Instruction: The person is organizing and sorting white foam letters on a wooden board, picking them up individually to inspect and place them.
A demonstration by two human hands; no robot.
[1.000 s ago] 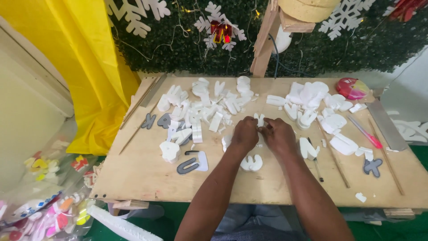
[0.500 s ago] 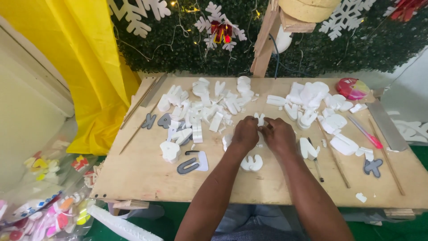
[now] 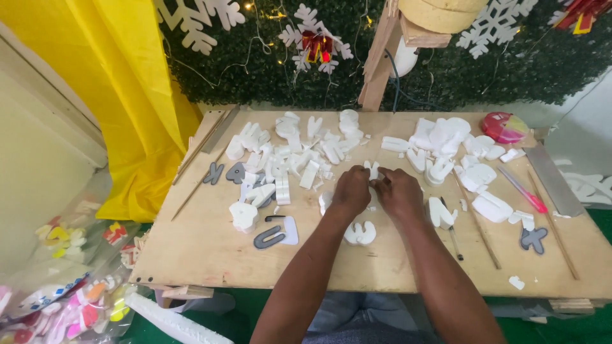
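Note:
Both my hands meet at the middle of a wooden board table [image 3: 210, 248]. My left hand [image 3: 351, 190] and my right hand [image 3: 398, 191] pinch a small white foam cut-out piece [image 3: 373, 171] between their fingertips; most of it is hidden by the fingers. Just below my hands lies another white foam shape [image 3: 360, 234]. White foam letters and offcuts [image 3: 290, 150] are heaped behind my left hand, and more white foam pieces [image 3: 449, 143] lie behind my right hand.
A grey U-shaped letter [image 3: 269, 238] and grey letters [image 3: 234, 172] lie at the left. A pink-handled knife [image 3: 523, 190], a metal ruler [image 3: 553, 179], thin wooden sticks [image 3: 477, 220] and a grey X shape [image 3: 533, 239] are at the right. A yellow cloth [image 3: 115, 76] hangs left.

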